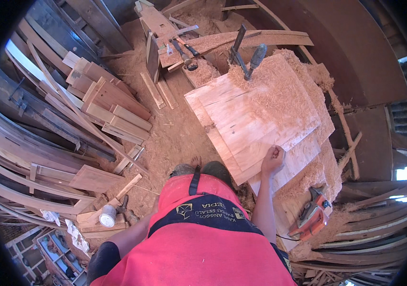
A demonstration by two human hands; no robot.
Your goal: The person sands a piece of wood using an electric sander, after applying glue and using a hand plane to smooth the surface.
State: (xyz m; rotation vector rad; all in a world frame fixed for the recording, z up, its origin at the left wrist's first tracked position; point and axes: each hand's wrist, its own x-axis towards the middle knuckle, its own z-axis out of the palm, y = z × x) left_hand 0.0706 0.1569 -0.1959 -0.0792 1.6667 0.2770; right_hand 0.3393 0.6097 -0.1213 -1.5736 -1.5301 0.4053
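Note:
My right hand [273, 159] is closed in a fist and rests at the near right edge of a pale wooden panel [241, 128]. Nothing sticks out from between its fingers. Another light board [303, 159] lies partly under this panel, beneath my wrist. Curly wood shavings [284, 90] cover the panel's far right part. At its far end stands a dark metal clamp [246, 71] with a grey-blue handle. An orange power planer [314, 217] sits on the bench to the right of my forearm. My left forearm [134, 236] shows at lower left, but my body hides the hand.
Stacked planks [113, 102] and long curved boards line the left side. A hammer [187, 59] lies on wood beyond the panel. At lower left are a white tin [108, 217] and a compartmented tray [58, 252]. Sawdust covers the floor [175, 133]. More timber [380, 233] fills the right.

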